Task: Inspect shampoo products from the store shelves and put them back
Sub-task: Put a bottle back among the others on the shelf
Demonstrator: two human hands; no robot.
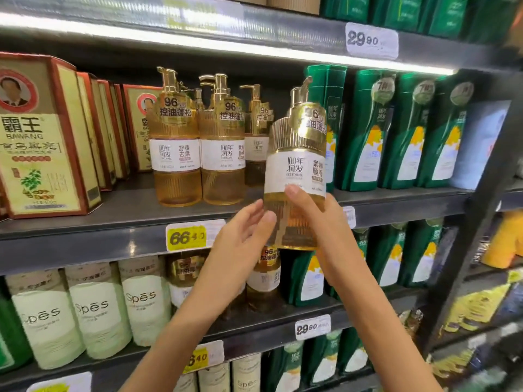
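Right hand grips gold shampoo bottle, covering its low part, left hand at 9 o'clock, fingers straight, touching it, pump blurry

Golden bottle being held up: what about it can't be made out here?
All in the head view:
- Golden bottle: its back faces away, unseen.
- Its lower front: partly covered by the right hand and left hand.
- Fine print on its white label: too blurred.
- Price tag behind the right hand: mostly hidden.

Golden shampoo bottle (in right hand)
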